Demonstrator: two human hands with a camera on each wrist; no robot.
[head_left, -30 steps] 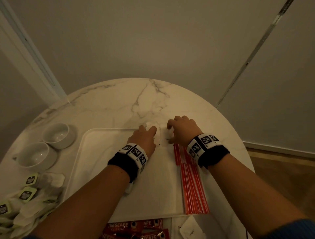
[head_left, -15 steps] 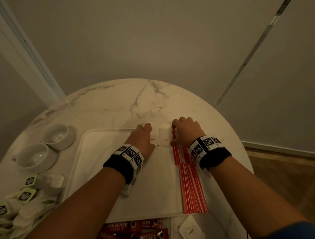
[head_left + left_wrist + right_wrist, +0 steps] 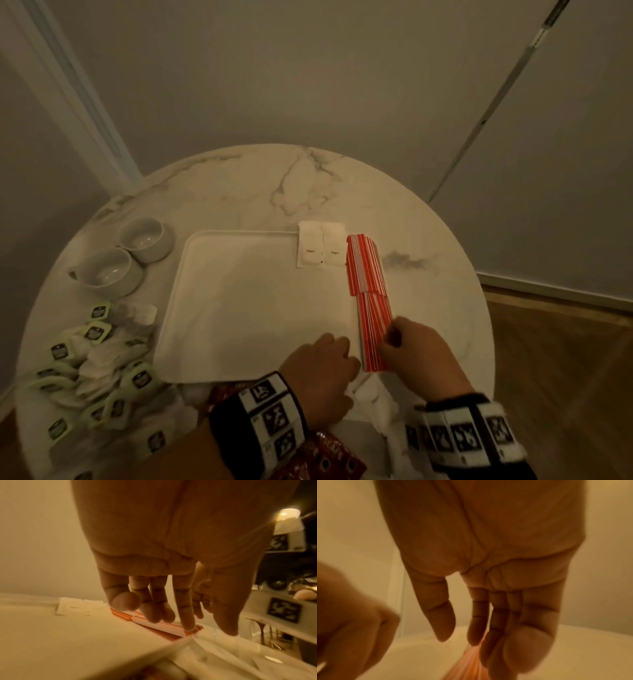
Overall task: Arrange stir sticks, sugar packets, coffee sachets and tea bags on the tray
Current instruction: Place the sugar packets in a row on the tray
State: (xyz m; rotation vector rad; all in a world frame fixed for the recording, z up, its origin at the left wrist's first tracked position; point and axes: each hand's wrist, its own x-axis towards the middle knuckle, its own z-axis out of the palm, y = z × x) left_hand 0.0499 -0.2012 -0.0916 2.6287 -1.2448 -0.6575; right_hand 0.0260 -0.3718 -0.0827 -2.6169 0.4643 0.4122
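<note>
Fingers of both hands, now straight and loosely spread, are being brought from the sugar packets down to the sticks at lower centre for squaring.

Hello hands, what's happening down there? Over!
Left hand open, fingertip on the sticks. Right hand open, touching them too. Two sugar packets on the tray. Tea bags wait outside.
</note>
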